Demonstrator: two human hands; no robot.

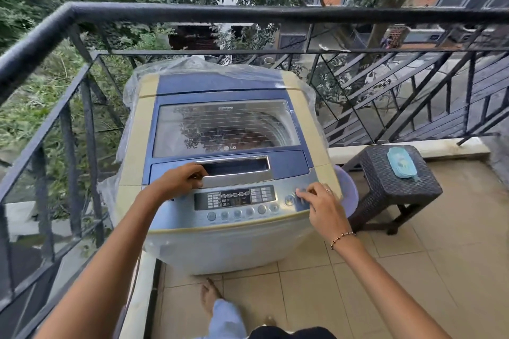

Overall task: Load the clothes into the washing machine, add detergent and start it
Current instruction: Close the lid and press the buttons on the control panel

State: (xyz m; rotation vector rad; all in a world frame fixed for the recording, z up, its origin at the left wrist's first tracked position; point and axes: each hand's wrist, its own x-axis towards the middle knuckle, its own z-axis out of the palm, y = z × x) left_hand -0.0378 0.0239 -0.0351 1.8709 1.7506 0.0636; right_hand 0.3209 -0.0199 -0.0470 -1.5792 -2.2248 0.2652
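The washer [132, 146] is set against the balcony rail, and its lid [225, 126] is shut. Through the glass something dark and reddish is made out in the drum. It is likely the clothes [248, 137], though leaf reflections are laid over it and this cannot be confirmed.

The left hand [179, 180] is curled over the near left end of the lid's handle [237, 170], which is gripped. The right hand [319, 203] is nearly flat, fingers out, with the tips laid on the buttons at the right end of the panel [234, 198]. Nothing is held in it.

A blue pouch [402, 161], possibly detergent, lies on the stool [385, 187] to the right, well apart from the washer.

Loading is judged done. Whether detergent is already added cannot be told. Starting is judged to be the step in hand, and whether the display is lit cannot be read.
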